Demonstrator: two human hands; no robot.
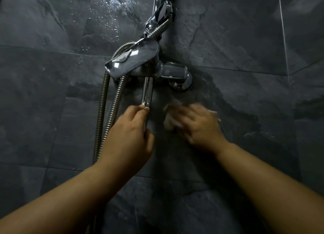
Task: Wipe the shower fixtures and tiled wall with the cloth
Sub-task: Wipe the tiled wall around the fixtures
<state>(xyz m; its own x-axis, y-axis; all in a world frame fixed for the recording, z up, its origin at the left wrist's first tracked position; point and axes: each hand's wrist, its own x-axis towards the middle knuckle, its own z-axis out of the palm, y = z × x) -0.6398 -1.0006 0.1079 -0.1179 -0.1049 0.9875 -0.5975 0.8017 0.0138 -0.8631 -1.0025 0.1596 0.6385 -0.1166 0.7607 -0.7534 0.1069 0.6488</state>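
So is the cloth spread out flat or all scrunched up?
Scrunched up: the cloth bulges as a pale lump under the right hand, against the wall. It is blurred.

Right hand (pixel 198 123) blurred, cloth (pixel 169 119) blurred, mostly covered; hose (pixel 102 111) partly behind forearm (pixel 84 184)
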